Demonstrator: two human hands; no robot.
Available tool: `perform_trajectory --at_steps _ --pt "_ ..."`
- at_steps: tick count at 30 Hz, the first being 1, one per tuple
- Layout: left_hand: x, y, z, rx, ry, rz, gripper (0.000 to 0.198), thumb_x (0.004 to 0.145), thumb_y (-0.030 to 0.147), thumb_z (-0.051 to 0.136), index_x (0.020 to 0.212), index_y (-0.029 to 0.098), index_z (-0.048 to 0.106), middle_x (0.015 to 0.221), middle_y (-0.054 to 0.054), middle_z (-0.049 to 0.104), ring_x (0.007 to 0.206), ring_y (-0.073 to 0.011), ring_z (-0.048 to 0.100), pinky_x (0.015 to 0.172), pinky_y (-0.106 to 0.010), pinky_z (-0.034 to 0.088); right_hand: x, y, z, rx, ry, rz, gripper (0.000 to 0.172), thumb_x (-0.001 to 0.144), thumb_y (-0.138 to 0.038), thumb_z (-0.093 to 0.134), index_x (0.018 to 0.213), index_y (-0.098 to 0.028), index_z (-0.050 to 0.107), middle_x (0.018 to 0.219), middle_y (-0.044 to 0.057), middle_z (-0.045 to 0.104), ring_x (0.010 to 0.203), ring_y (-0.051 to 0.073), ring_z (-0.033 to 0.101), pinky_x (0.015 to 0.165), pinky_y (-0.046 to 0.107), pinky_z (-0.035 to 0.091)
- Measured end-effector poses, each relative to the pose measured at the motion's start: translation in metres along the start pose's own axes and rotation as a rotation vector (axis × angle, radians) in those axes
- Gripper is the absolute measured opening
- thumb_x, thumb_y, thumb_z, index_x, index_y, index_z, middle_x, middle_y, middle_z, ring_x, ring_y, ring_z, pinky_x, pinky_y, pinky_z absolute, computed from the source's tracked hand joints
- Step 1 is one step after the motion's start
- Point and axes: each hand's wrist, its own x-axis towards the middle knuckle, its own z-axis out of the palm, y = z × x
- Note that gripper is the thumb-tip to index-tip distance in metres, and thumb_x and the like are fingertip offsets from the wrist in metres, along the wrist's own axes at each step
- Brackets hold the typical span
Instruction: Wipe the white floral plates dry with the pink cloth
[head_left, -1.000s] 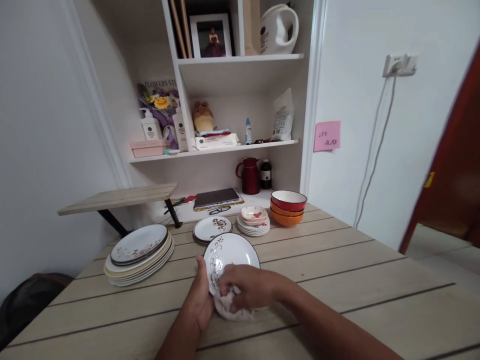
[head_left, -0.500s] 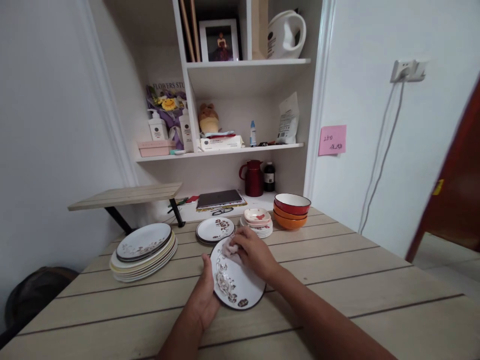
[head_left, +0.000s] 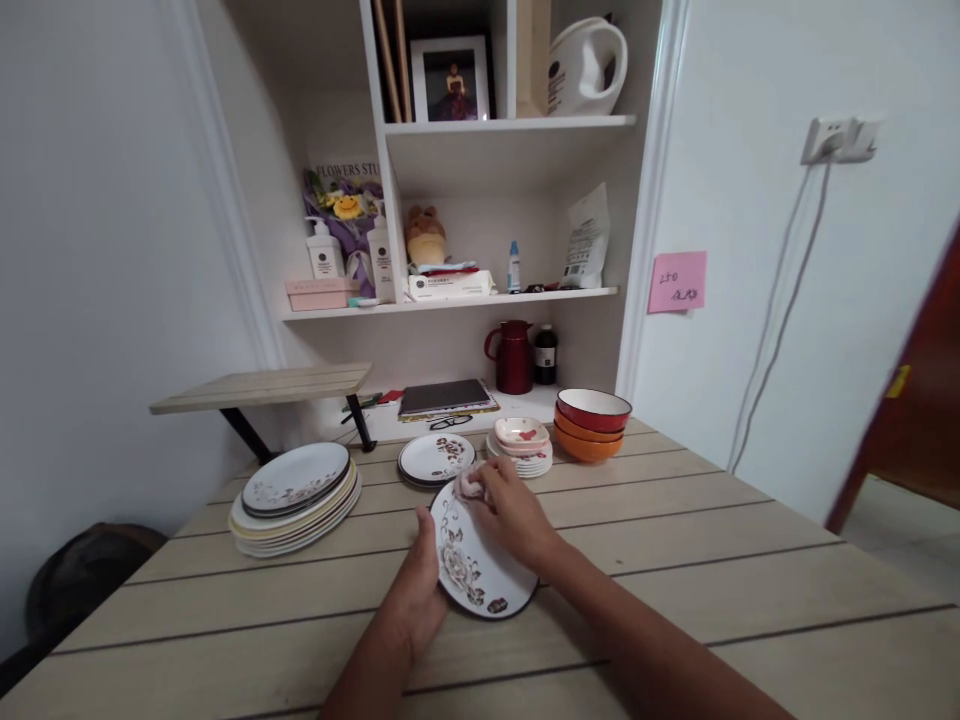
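Note:
My left hand (head_left: 420,590) grips the left edge of a white plate (head_left: 499,572) with a dark rim and brown flower print, thumb along the rim and fingers hidden underneath. The plate is tilted above the table. My right hand (head_left: 517,510) is closed round a crumpled pale cloth or tissue (head_left: 471,484), which presses on the plate's upper left part. Just behind lies a short stack of similar small plates (head_left: 436,457). Beyond my right hand stand small white dishes (head_left: 523,465) with a pinkish square dish (head_left: 521,432) on top.
Larger plates (head_left: 296,478) are stacked on the left, below a raised wooden stand (head_left: 262,385). Red and orange bowls (head_left: 592,425) are nested at the right rear. Glasses (head_left: 451,422), a laptop (head_left: 442,396) and a red jug (head_left: 514,358) sit at the back beneath shelves.
The whole view has shifted slightly, so things appear a little further right. My right hand and the cloth stay near the plate's upper rim, and my left hand keeps its hold.

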Motion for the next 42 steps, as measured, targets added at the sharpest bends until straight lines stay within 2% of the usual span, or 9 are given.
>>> perform_trajectory --at_steps 4,6,11,16,20,24,30,36,42 --pt "-0.001 0.002 0.005 -0.039 -0.03 0.017 0.062 0.085 0.058 0.041 0.137 0.022 0.043 0.132 -0.012 0.057 0.126 -0.0243 0.049 0.11 -0.043 0.03 -0.007 -0.004 0.007 0.024 -0.12 -0.165 0.053 0.075 -0.034 0.065 0.123 -0.018 0.05 0.141 0.017 0.035 0.129 0.031 0.033 0.105 0.047 0.028" --pt "-0.003 0.003 0.009 -0.057 -0.049 0.015 0.061 0.086 0.058 0.04 0.136 0.023 0.044 0.131 -0.011 0.058 0.125 -0.0237 0.05 0.109 -0.042 0.032 -0.009 -0.006 0.004 0.031 -0.179 -0.21 0.052 0.079 -0.039 0.062 0.125 -0.019 0.05 0.144 0.017 0.034 0.131 0.032 0.031 0.105 0.051 0.025" --pt "-0.008 0.006 0.014 -0.051 -0.018 0.006 0.063 0.084 0.062 0.038 0.131 0.021 0.05 0.126 -0.012 0.062 0.122 -0.0246 0.052 0.107 -0.043 0.035 -0.009 -0.01 -0.012 0.192 -0.367 -0.382 0.034 0.077 -0.039 0.067 0.106 -0.024 0.062 0.133 0.007 0.052 0.124 0.025 0.044 0.104 0.043 0.027" --pt "-0.004 0.005 0.004 -0.027 -0.063 -0.004 0.07 0.084 0.064 0.032 0.126 0.013 0.055 0.124 -0.016 0.062 0.123 -0.0272 0.051 0.106 -0.044 0.035 -0.012 -0.006 -0.022 0.25 -0.564 -0.497 0.022 0.072 -0.028 0.071 0.094 -0.024 0.066 0.124 0.002 0.06 0.116 0.02 0.051 0.108 0.04 0.02" --pt "-0.001 0.004 -0.003 -0.066 -0.091 -0.024 0.073 0.083 0.067 0.031 0.129 0.015 0.053 0.127 -0.015 0.06 0.126 -0.0269 0.048 0.108 -0.044 0.032 -0.012 0.012 -0.036 0.161 -0.666 -0.41 0.019 0.066 -0.021 0.072 0.085 -0.023 0.068 0.109 0.002 0.063 0.101 0.018 0.057 0.091 0.031 0.038" --pt "-0.001 0.003 -0.002 -0.056 -0.025 -0.013 0.068 0.085 0.062 0.035 0.134 0.016 0.047 0.131 -0.014 0.057 0.129 -0.0254 0.045 0.111 -0.044 0.029 -0.008 0.029 -0.046 -0.045 -0.544 -0.149 0.026 0.06 -0.019 0.072 0.085 -0.021 0.067 0.096 0.003 0.06 0.082 0.017 0.056 0.068 0.026 0.04" --pt "-0.001 0.003 0.005 -0.002 0.018 -0.006 0.059 0.087 0.049 0.046 0.137 0.018 0.042 0.134 -0.013 0.054 0.129 -0.0245 0.044 0.113 -0.043 0.026 0.002 0.026 -0.027 -0.168 -0.145 0.072 0.022 0.073 -0.019 0.061 0.095 -0.018 0.063 0.105 0.008 0.057 0.086 0.018 0.055 0.073 0.029 0.041" --pt "-0.003 0.002 0.009 -0.028 -0.031 -0.006 0.057 0.087 0.045 0.048 0.137 0.017 0.042 0.131 -0.015 0.057 0.124 -0.0257 0.05 0.111 -0.044 0.03 0.004 -0.006 -0.009 0.005 -0.025 -0.162 0.018 0.078 -0.016 0.057 0.094 -0.019 0.064 0.107 0.008 0.058 0.1 0.021 0.054 0.086 0.032 0.042" --pt "-0.007 0.004 0.008 -0.06 0.026 0.031 0.064 0.085 0.058 0.042 0.136 0.02 0.044 0.125 -0.014 0.062 0.119 -0.0267 0.055 0.105 -0.045 0.037 -0.007 -0.028 -0.008 0.112 -0.273 -0.42 0.019 0.071 -0.02 0.067 0.09 -0.022 0.069 0.111 0.004 0.06 0.102 0.02 0.055 0.092 0.031 0.04"
